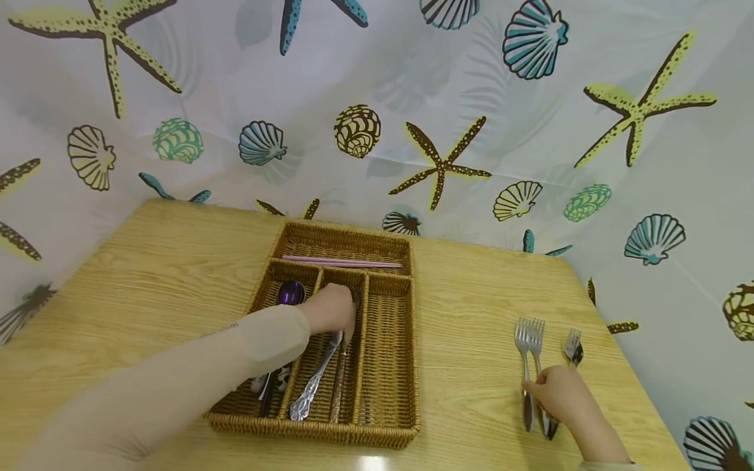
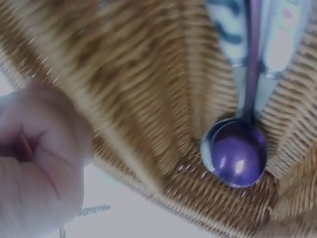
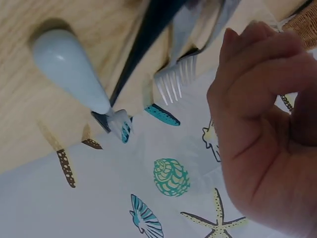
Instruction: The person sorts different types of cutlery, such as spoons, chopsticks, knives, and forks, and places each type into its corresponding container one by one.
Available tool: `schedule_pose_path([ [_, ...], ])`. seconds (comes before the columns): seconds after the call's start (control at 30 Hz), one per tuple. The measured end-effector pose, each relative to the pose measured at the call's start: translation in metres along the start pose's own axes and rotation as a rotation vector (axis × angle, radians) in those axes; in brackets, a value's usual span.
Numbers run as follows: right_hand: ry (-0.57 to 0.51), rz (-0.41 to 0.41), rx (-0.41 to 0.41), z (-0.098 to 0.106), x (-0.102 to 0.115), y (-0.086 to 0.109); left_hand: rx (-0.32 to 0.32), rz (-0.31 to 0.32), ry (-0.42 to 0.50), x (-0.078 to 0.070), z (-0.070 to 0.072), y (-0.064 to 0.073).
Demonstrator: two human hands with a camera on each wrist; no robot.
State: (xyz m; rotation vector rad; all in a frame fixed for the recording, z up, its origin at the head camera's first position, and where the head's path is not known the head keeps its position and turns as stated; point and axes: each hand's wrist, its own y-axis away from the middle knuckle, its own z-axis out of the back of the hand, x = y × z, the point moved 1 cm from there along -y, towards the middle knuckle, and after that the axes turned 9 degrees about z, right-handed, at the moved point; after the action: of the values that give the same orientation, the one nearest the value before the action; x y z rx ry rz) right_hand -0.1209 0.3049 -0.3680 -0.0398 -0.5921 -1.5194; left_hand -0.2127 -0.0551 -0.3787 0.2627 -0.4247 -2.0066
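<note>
My left hand [image 1: 331,309] reaches into the middle section of a wicker cutlery tray [image 1: 385,435], fingers curled downward over the knives. A silver knife with an ornate handle [image 1: 306,396] and a copper-coloured one [image 1: 338,392] run beneath it; whether the fingers grip either is hidden. In the left section lies a purple spoon [image 2: 238,153] among patterned handles. Out on the table, my right hand [image 1: 562,392] has bent fingers at the handles of two silver forks [image 1: 522,340]. The right wrist view shows the fingertips beside a fork handle [image 3: 223,27], but no clear grip.
Pink chopsticks [image 1: 341,262] lie in the tray's back section. Right of the forks are a smaller fork [image 1: 571,341], a dark spoon [image 1: 578,355] and a pale rounded handle [image 3: 67,67]. A seashell-print curtain [image 1: 377,85] hangs behind the wooden table [image 1: 471,294].
</note>
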Motion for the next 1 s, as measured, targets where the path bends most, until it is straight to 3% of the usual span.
schedule_pose_path([
  [0.03, 0.007, -0.004, 0.01, -0.002, -0.003, -0.001, -0.022, -0.015, -0.071, 0.005, -0.007, -0.011],
  [0.13, -0.007, -0.027, 0.038, -0.007, -0.008, -0.004, -0.222, -0.107, -0.327, 0.029, -0.053, -0.068],
  [0.17, -0.021, -0.026, 0.042, -0.008, -0.009, -0.005, -0.28, -0.124, -0.384, 0.028, -0.049, -0.061],
  [0.2, -0.041, -0.029, 0.051, -0.01, -0.011, -0.006, -0.259, -0.093, -0.406, 0.024, -0.042, -0.054],
  [0.23, -0.068, -0.029, 0.063, -0.011, -0.012, -0.008, -0.333, -0.117, -0.45, 0.028, -0.047, -0.058],
  [0.27, -0.094, -0.035, 0.075, -0.012, -0.013, -0.01, -0.369, -0.128, -0.466, 0.029, -0.049, -0.057],
  [0.37, -0.154, -0.031, 0.111, -0.013, -0.018, -0.014, -0.412, -0.161, -0.445, 0.032, -0.051, -0.06],
  [0.43, -0.198, -0.024, 0.143, -0.013, -0.019, -0.015, -0.474, -0.194, -0.459, 0.052, -0.094, -0.114],
  [0.5, -0.24, -0.003, 0.182, -0.011, -0.02, -0.016, -0.509, -0.205, -0.456, 0.066, -0.124, -0.153],
  [0.63, -0.365, 0.085, 0.264, -0.007, -0.021, -0.017, -0.571, -0.208, -0.485, 0.087, -0.164, -0.202],
  [0.73, -0.48, 0.134, 0.321, -0.005, -0.019, -0.019, -0.568, -0.193, -0.514, 0.096, -0.181, -0.225],
  [0.8, -0.551, 0.154, 0.346, -0.004, -0.017, -0.02, -0.567, -0.195, -0.507, 0.098, -0.184, -0.23],
  [0.87, -0.605, 0.173, 0.366, -0.005, -0.014, -0.021, -0.59, -0.214, -0.469, 0.096, -0.176, -0.22],
  [0.93, -0.643, 0.191, 0.381, -0.005, -0.011, -0.021, -0.584, -0.231, -0.431, 0.087, -0.153, -0.191],
  [1.0, -0.666, 0.202, 0.392, -0.005, -0.009, -0.022, -0.596, -0.261, -0.365, 0.073, -0.117, -0.146],
])
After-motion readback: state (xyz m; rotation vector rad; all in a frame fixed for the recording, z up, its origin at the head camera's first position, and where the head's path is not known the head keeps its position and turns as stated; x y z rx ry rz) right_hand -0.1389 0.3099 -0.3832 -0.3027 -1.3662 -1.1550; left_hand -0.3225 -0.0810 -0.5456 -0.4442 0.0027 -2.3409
